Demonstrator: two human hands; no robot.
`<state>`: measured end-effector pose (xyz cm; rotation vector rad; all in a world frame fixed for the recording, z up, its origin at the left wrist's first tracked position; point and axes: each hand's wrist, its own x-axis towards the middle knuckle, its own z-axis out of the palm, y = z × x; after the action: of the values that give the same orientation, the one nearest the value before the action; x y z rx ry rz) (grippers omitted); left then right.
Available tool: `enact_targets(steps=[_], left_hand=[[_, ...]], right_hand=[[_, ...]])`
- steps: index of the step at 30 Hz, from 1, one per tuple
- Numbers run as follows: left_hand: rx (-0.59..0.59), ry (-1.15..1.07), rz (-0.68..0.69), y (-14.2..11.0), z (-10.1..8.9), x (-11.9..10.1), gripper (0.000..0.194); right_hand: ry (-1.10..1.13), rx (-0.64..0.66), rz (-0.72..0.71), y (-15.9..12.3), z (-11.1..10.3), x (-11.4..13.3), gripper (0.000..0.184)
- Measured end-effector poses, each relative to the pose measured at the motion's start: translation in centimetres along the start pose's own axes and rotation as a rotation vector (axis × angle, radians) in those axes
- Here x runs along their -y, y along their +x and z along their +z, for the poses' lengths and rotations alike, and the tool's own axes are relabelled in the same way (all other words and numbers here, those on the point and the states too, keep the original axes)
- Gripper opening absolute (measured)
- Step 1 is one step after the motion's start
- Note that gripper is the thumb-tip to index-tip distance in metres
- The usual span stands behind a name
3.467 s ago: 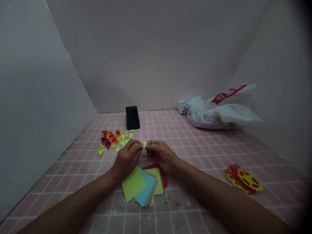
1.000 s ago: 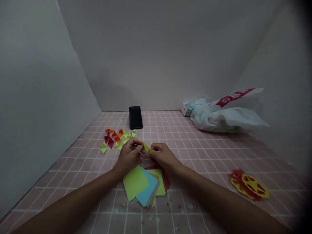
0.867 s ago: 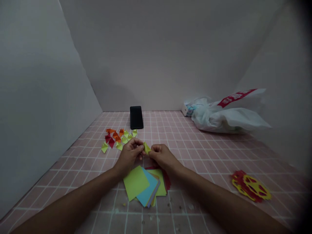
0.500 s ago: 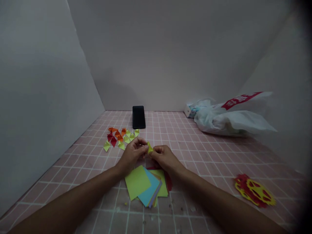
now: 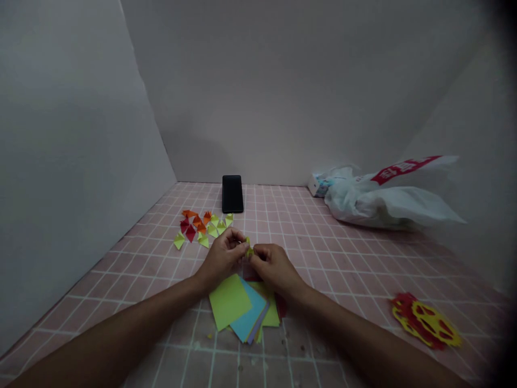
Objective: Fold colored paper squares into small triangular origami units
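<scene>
The small folded yellow-green paper piece [image 5: 249, 249] sits pinched between both hands, left hand [image 5: 224, 256] and right hand [image 5: 271, 265] equally close, above the worktop [image 5: 343, 253].

Yellow-green folded paper piece [image 5: 249, 248], black phone [image 5: 232, 194], pink-tiled white-grouted floor [image 5: 347, 253].

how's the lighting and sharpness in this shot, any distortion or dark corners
Head view: dim, flat light, no glare; soft shadow on the back wall above the phone. Wide-angle bending shows in the tiled table lines; the right edge fades to black. The left hand and right hand pinch a small green paper piece, too small and soft to show its folds.
</scene>
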<state>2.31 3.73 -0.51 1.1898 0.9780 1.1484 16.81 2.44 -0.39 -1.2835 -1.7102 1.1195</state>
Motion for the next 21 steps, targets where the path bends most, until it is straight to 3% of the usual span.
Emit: enact_targets(steps=[8,12,15,21], left_hand=[[-0.003,-0.059,-0.02,-0.1,0.2,-0.4,0.023],[0.056,-0.092,-0.03,-0.2,-0.1,-0.5,0.021],[0.094,-0.113,-0.059,-0.3,-0.2,-0.4,0.02],[0.117,-0.157,-0.087,-0.4,-0.1,-0.4,0.025]], right_hand=[[0.012,0.054,-0.033,-0.1,-0.4,0.4,0.026],[0.169,-0.008,-0.02,0.1,-1.1,0.9,0.032],[0.337,-0.047,0.038,0.4,-1.5,1.2,0.025],[0.592,0.067,0.14,0.4,-1.4,1.2,0.025]])
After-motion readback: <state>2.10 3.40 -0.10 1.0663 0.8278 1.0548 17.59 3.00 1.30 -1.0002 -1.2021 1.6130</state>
